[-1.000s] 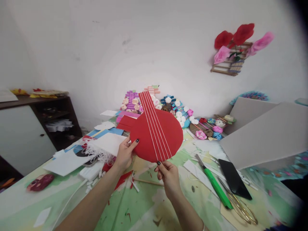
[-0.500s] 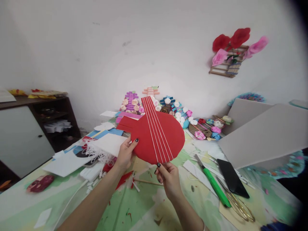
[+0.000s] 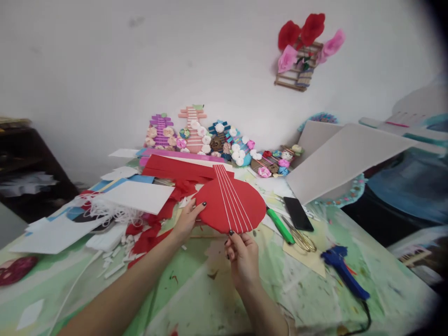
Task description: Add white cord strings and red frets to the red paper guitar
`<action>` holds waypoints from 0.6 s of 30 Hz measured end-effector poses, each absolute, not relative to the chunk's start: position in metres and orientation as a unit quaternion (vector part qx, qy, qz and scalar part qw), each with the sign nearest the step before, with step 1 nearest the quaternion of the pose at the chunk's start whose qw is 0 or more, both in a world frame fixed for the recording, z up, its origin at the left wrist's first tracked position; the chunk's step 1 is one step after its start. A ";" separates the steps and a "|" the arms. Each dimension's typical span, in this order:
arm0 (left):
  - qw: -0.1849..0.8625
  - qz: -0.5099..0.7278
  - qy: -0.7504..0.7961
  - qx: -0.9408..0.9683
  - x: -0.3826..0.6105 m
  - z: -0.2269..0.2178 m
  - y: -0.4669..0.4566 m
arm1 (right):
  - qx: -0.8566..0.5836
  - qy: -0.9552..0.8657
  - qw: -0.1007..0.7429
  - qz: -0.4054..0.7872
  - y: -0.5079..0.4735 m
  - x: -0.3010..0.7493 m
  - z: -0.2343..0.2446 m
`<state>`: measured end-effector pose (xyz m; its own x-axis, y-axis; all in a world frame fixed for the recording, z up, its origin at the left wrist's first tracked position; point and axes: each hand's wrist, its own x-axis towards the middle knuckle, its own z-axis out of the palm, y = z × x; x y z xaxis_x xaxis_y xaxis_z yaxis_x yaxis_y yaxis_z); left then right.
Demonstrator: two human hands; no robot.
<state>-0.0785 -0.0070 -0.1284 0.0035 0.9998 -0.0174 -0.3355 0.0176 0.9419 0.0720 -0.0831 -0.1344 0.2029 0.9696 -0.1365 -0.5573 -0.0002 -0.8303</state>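
Observation:
A flat red guitar-shaped craft piece [image 3: 217,203], with several white strings running from its neck down over its round body, is held up over the table. My left hand [image 3: 187,219] grips its left edge, thumb on the front and the other fingers behind. At the bottom edge, my right hand [image 3: 242,254] is closed, thumb and finger pinched where the leftmost string ends. Red strips [image 3: 175,170] lie behind the neck, and scraps of red paper [image 3: 150,238] are left of my left hand.
On the right lie a green cutter [image 3: 281,226], gold-handled scissors [image 3: 303,238], a black phone [image 3: 297,213] and a blue glue gun [image 3: 345,270]. White string [image 3: 117,210] and a white sheet [image 3: 143,195] are on the left. Decorated guitar crafts [image 3: 196,128] lean against the wall; grey boards [image 3: 336,163] stand at right.
The red guitar piece has tilted back and come lower, both hands still on it. My view has turned right, bringing the glue gun fully into sight.

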 end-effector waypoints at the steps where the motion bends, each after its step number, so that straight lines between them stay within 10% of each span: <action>1: 0.594 0.559 0.414 0.403 -0.074 -0.131 -0.011 | -0.413 -0.241 0.663 0.576 -0.087 0.075 -0.139; 11: 0.620 0.431 0.463 0.465 -0.034 -0.158 -0.064 | -0.420 -0.153 0.705 0.551 -0.106 0.079 -0.170; 18: 0.022 0.443 0.475 0.760 -0.043 -0.161 -0.082 | -0.413 -0.170 0.703 0.554 -0.113 0.083 -0.175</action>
